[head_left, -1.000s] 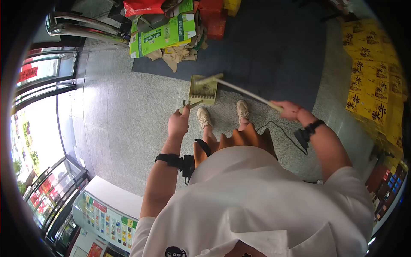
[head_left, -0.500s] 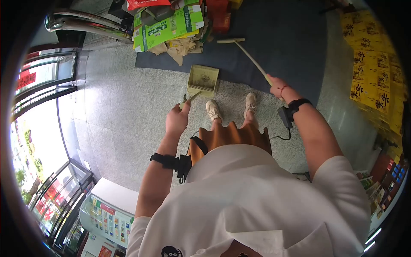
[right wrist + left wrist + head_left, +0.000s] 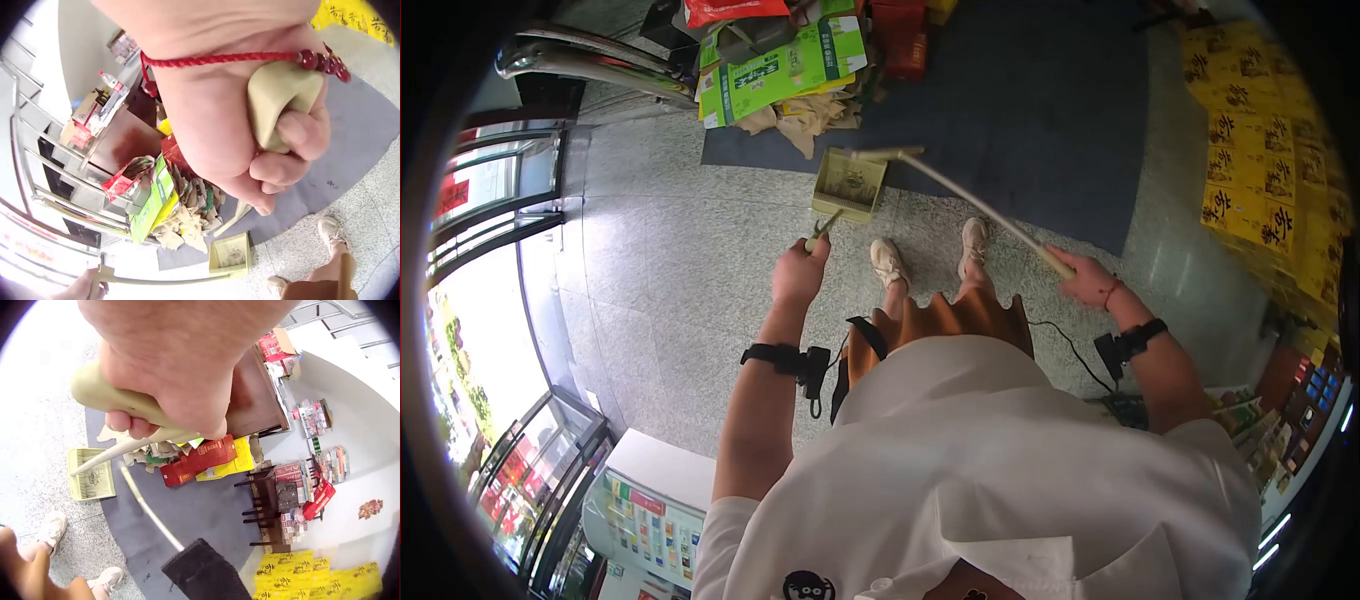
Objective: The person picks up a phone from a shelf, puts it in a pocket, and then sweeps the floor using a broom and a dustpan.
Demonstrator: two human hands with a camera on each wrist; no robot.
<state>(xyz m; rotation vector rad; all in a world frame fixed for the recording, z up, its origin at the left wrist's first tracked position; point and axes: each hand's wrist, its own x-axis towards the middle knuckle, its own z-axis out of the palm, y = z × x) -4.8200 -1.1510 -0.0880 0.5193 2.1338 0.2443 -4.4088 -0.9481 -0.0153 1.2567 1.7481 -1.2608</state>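
Note:
A cream dustpan [image 3: 850, 207] lies on the floor at the edge of the dark mat, ahead of the shoes. My left hand [image 3: 798, 275] grips its long handle; in the left wrist view the fingers [image 3: 128, 425] curl round the pale grip [image 3: 94, 387]. My right hand [image 3: 1088, 282] holds the end of the broom stick [image 3: 990, 212], and in the right wrist view its fingers [image 3: 290, 150] wrap the broom's grip [image 3: 275, 94]. The broom head [image 3: 890, 154] is over the dustpan's far right edge, partly blurred; whether they touch I cannot tell.
Flattened cardboard and a green box [image 3: 785, 70] are piled on the dark mat [image 3: 1040, 110] beyond the dustpan. Yellow cartons [image 3: 1250, 150] are stacked at the right. A metal rail [image 3: 590, 62] stands at the upper left, a display counter [image 3: 650, 520] at the lower left.
The broom head has come back from over the mat to the dustpan. My right hand has moved lower and to the right. My left hand keeps its grip.

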